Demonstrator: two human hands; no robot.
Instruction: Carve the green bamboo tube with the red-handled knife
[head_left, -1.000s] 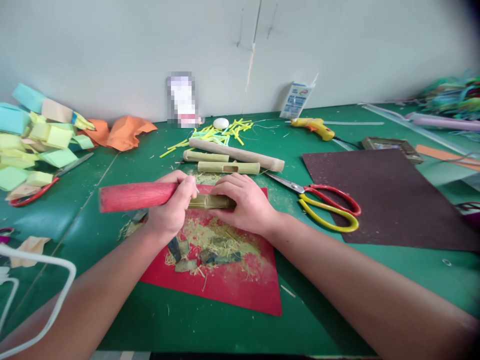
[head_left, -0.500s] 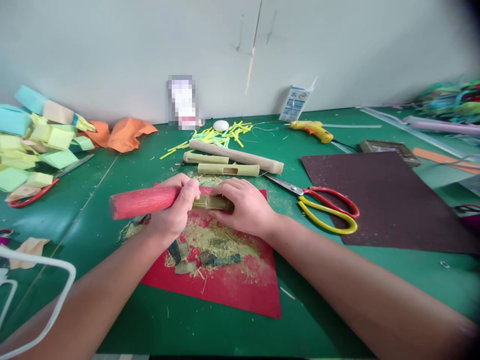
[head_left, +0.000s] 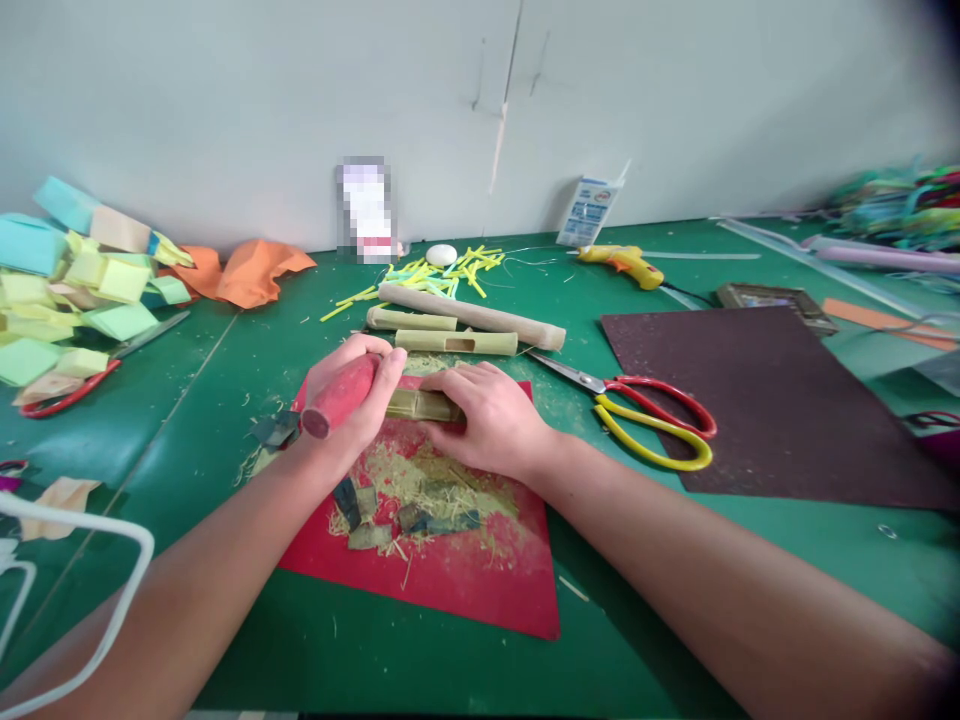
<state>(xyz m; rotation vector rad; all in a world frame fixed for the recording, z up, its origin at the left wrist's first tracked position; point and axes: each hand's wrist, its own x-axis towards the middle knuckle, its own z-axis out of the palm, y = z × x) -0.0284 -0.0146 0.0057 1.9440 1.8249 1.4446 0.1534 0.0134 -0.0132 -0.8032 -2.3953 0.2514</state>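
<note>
Red handle (head_left: pixel 341 395), thick and blunt, sits tight in the L hand (head_left: pixel 360 415): fist closed, thumb up along the side, butt end pointing back at the viewer. Working end is out of sight behind the fingers, so no tool type from me. R hand (head_left: pixel 491 415) is half curled, palm down, fingers clamped over the far end of a bamboo piece (head_left: pixel 421 405) lying crosswise betw. the two hands, abv. a red sheet (head_left: pixel 510 590).

Progress check: shavings (head_left: pixel 450 470) all over the sheet, plus dark chips (head_left: pixel 450 520) nearer the viewer, so plenty of cutting's done. Just beyond the hands, a slotted tube (head_left: pixel 420 340) w/ a neat rectangular window, apparently finished; right behind it a shorter tube (head_left: pixel 412 319), then a long pale stick (head_left: pixel 480 312) at a slant. The piece in hand is prob. only partway, tho the R hand covers too much of it to be sure; whatever's left on it is under those fingers.

Off to the R: scissors (head_left: pixel 598 385), open a touch, handles overlapping a dark sheet (head_left: pixel 787 410), w/ a yellow glue gun (head_left: pixel 622 265) farther back on the green table (head_left: pixel 375 650).
</note>
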